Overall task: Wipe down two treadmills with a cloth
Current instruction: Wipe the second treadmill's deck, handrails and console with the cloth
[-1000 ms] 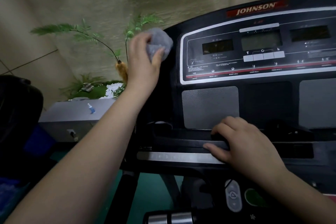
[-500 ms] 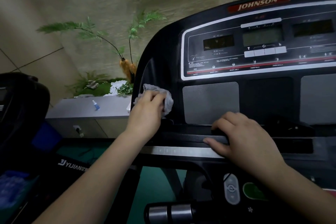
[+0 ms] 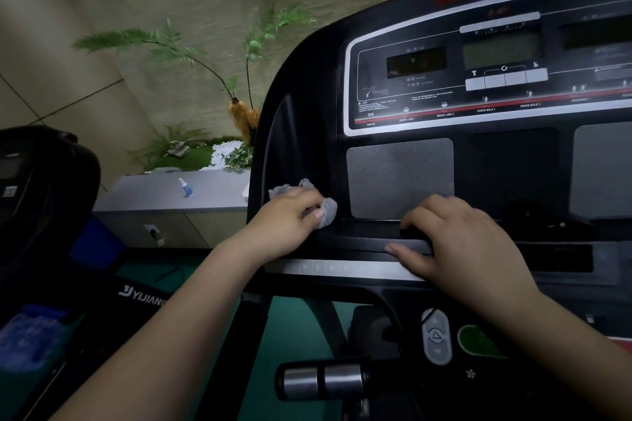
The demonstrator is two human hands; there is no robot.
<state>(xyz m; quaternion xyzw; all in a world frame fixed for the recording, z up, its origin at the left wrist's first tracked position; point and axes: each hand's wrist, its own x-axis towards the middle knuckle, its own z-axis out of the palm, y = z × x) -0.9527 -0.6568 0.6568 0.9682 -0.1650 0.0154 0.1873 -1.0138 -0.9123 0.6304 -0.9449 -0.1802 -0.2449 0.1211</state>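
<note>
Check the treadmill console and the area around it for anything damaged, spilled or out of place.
Nothing stands out. The left hand presses a grey cloth on the Johnson treadmill console; the right hand rests on its ledge. A small blue bottle stands upright on the grey cabinet.

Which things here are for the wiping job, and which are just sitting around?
For the job:
- grey cloth, bunched in the left hand
- Johnson treadmill console, which the right hand rests on
- second treadmill at the left edge

Just sitting around:
- small blue bottle on the grey cabinet
- fern plants
- white pebbles
</note>
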